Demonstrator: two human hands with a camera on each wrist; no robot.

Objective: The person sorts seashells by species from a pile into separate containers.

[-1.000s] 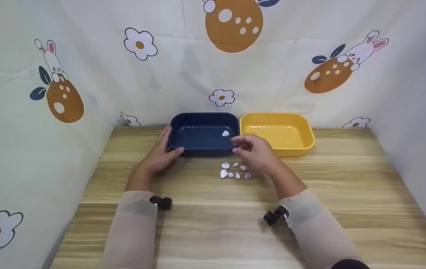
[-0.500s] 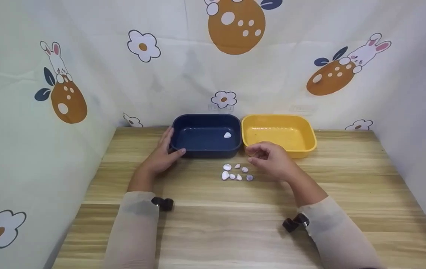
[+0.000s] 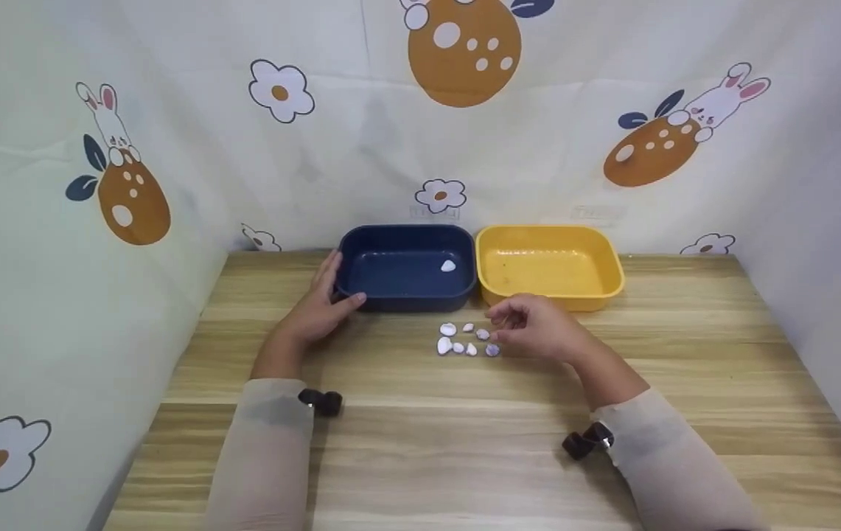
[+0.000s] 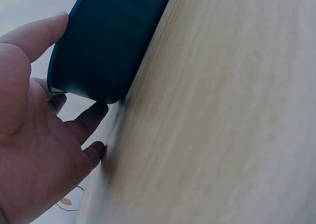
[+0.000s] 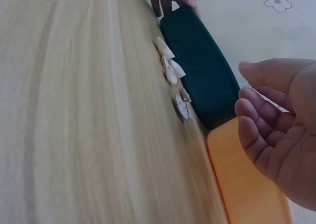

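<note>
Several small whitish seashells (image 3: 471, 349) lie grouped on the table in front of a dark blue bin (image 3: 407, 303); their ridges show in the right wrist view. One more white shell (image 3: 448, 266) lies inside that bin, toward its right end. My left hand (image 3: 315, 309) rests at the bin's left front corner, thumb at the front rim and fingers along the side. Just right of the loose shells hovers my right hand (image 3: 538, 327). Its fingers (image 5: 248, 131) are loosely bent, thumb apart from them, and nothing shows between them.
A yellow bin (image 3: 597, 302) stands against the blue bin's right side, partly behind my right hand. Both bins sit near the back edge of the wood-grain table (image 3: 405, 442). A patterned cloth (image 3: 361, 140) hangs behind and at the sides.
My right hand has moved from the blue bin's right front corner rightward and then nearer me, beside the loose shells. My left hand stays at the bin. The shells have not visibly moved.
</note>
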